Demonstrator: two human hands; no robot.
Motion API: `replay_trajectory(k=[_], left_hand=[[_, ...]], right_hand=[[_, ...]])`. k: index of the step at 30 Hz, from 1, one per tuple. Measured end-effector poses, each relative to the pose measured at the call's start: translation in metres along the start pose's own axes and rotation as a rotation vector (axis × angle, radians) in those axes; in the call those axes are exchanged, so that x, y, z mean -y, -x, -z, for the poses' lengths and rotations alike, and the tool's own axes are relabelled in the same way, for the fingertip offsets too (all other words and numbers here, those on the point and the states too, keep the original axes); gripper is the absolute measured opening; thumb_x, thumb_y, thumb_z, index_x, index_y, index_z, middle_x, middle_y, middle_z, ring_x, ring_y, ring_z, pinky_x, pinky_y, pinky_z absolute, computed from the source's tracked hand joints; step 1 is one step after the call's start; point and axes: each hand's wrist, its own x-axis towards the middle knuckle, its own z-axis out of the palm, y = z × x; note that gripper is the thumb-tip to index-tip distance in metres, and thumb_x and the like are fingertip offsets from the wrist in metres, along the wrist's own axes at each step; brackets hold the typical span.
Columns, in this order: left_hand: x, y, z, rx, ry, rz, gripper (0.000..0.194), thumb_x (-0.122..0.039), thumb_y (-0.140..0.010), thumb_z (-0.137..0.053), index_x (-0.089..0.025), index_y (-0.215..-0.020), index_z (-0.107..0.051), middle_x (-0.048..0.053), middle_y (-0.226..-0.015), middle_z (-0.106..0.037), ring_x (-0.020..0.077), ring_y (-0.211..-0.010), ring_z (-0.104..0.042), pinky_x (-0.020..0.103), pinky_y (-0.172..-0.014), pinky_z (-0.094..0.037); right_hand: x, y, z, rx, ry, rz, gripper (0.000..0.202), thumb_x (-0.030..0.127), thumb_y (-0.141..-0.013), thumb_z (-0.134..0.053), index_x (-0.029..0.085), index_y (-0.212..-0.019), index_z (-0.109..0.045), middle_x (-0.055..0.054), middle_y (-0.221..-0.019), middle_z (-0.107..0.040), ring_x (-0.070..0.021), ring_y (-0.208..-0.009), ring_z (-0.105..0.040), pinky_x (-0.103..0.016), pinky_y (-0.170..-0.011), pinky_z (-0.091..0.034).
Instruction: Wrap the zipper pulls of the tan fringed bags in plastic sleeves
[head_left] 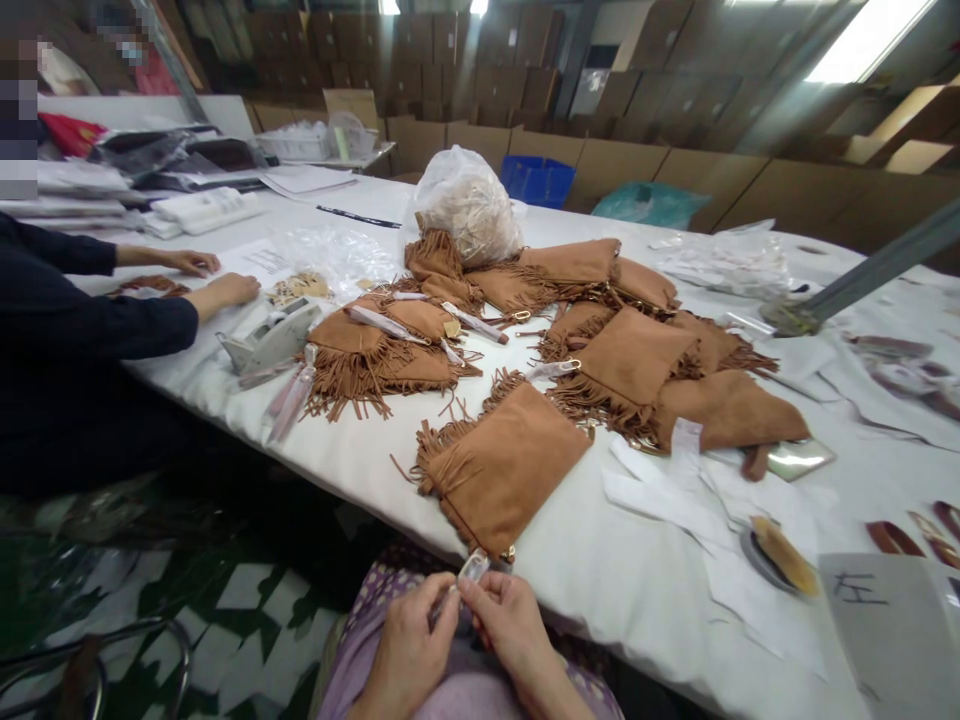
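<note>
Background: stacked brown cartons; blue bin beyond the far edge of the table, white-covered.

Near edge, middle: one tan fringed pouch, flat, fringe toward the left, lower corner with metal fitting at the very edge. Just off that corner, above a purple-clad lap: small clear-wrapped piece.

Left hand: thumb and forefinger together, pinched on the lower end of the clear-wrapped piece. Right hand: thumb and forefinger clamped on the same piece, from the right; other fingers curled, partly hidden.

Toward the centre: left pile of fringed pouches, with wrapped strips on top; right pile of pouches, overlapping. Behind both, toward the far edge: clear bag of pale filling.

Left part: tape dispenser, near a co-worker's two hands, dark sleeves. Near right corner: marked grey sheet; beside it, brush; white strips between brush and pouch.
</note>
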Motion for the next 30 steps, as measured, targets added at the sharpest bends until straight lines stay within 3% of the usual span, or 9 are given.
replay_trajectory(k=[4, 8, 10, 13, 16, 21, 24, 27, 30], left_hand=[[-0.005, -0.006, 0.003, 0.131, 0.235, 0.222, 0.032, -0.046, -0.079, -0.056, -0.015, -0.075, -0.064, 0.003, -0.059, -0.063, 0.0118, -0.042, -0.05, 0.02, -0.039, -0.035], [-0.005, -0.013, 0.004, 0.276, 0.552, 0.371, 0.037, -0.049, -0.073, -0.062, -0.012, -0.07, -0.06, 0.001, -0.055, -0.058, 0.005, -0.033, -0.035, 0.018, -0.033, -0.023], [-0.005, -0.014, 0.003, 0.254, 0.57, 0.368, 0.039, -0.05, -0.073, -0.062, -0.012, -0.069, -0.059, -0.001, -0.052, -0.055, 0.0041, -0.032, -0.032, 0.017, -0.033, -0.021], [-0.007, -0.012, 0.003, 0.155, 0.436, 0.297, 0.039, -0.051, -0.076, -0.058, -0.012, -0.072, -0.06, -0.003, -0.049, -0.05, 0.0048, -0.034, -0.033, 0.018, -0.035, -0.022], [-0.012, -0.008, 0.004, 0.068, 0.185, 0.164, 0.035, -0.046, -0.082, -0.052, -0.013, -0.076, -0.063, 0.0, -0.057, -0.056, 0.0091, -0.044, -0.046, 0.02, -0.043, -0.032], [-0.02, -0.002, 0.004, 0.008, -0.063, -0.03, 0.027, -0.037, -0.085, -0.048, -0.018, -0.077, -0.066, 0.003, -0.07, -0.067, 0.0163, -0.066, -0.059, 0.023, -0.062, -0.041], [-0.019, 0.0, 0.001, 0.029, 0.03, 0.02, 0.03, -0.042, -0.084, -0.048, -0.017, -0.076, -0.064, 0.003, -0.067, -0.066, 0.0158, -0.061, -0.06, 0.022, -0.054, -0.042], [-0.016, -0.002, -0.002, 0.044, 0.199, 0.168, 0.038, -0.052, -0.08, -0.051, -0.016, -0.073, -0.058, 0.0, -0.055, -0.059, 0.0112, -0.041, -0.049, 0.02, -0.038, -0.035], [-0.013, -0.006, -0.002, 0.058, 0.305, 0.221, 0.04, -0.055, -0.078, -0.054, -0.015, -0.073, -0.054, -0.002, -0.053, -0.058, 0.0089, -0.036, -0.046, 0.019, -0.036, -0.033]], right_hand=[[0.002, 0.001, 0.008, 0.063, 0.026, 0.058, 0.042, 0.054, -0.065, -0.07, 0.013, -0.063, -0.06, 0.005, -0.045, -0.049, -0.0055, -0.038, -0.038, -0.018, -0.039, -0.026], [0.011, 0.003, 0.018, 0.259, -0.017, 0.133, 0.038, 0.05, -0.069, -0.068, 0.012, -0.074, -0.065, 0.001, -0.056, -0.058, -0.008, -0.047, -0.047, -0.019, -0.047, -0.036], [0.011, 0.005, 0.024, 0.252, -0.009, 0.159, 0.034, 0.046, -0.071, -0.066, 0.013, -0.077, -0.066, 0.0, -0.062, -0.061, -0.0087, -0.05, -0.049, -0.02, -0.049, -0.038], [0.006, 0.01, 0.03, 0.036, 0.084, 0.151, 0.028, 0.042, -0.073, -0.062, 0.014, -0.074, -0.066, -0.001, -0.062, -0.062, -0.009, -0.046, -0.048, -0.021, -0.045, -0.036], [0.0, 0.018, 0.031, -0.109, 0.028, 0.081, 0.032, 0.04, -0.072, -0.061, 0.014, -0.09, -0.063, -0.002, -0.066, -0.066, -0.008, -0.04, -0.046, -0.021, -0.04, -0.032], [0.005, 0.025, 0.011, 0.003, -0.28, -0.024, 0.056, 0.041, -0.067, -0.069, 0.012, -0.112, -0.051, -0.001, -0.063, -0.065, -0.0053, -0.037, -0.042, -0.017, -0.036, -0.024], [0.009, 0.023, -0.001, 0.031, -0.401, -0.014, 0.055, 0.038, -0.068, -0.072, 0.01, -0.111, -0.052, 0.005, -0.05, -0.055, -0.0043, -0.038, -0.04, -0.014, -0.038, -0.023], [0.009, 0.022, -0.006, 0.011, -0.517, -0.014, 0.056, 0.034, -0.065, -0.076, 0.012, -0.111, -0.053, 0.006, -0.053, -0.054, -0.0029, -0.04, -0.039, -0.013, -0.039, -0.023], [0.01, 0.022, -0.007, 0.033, -0.599, -0.021, 0.056, 0.034, -0.065, -0.078, 0.013, -0.111, -0.054, 0.004, -0.057, -0.056, -0.0023, -0.041, -0.039, -0.012, -0.038, -0.022]])
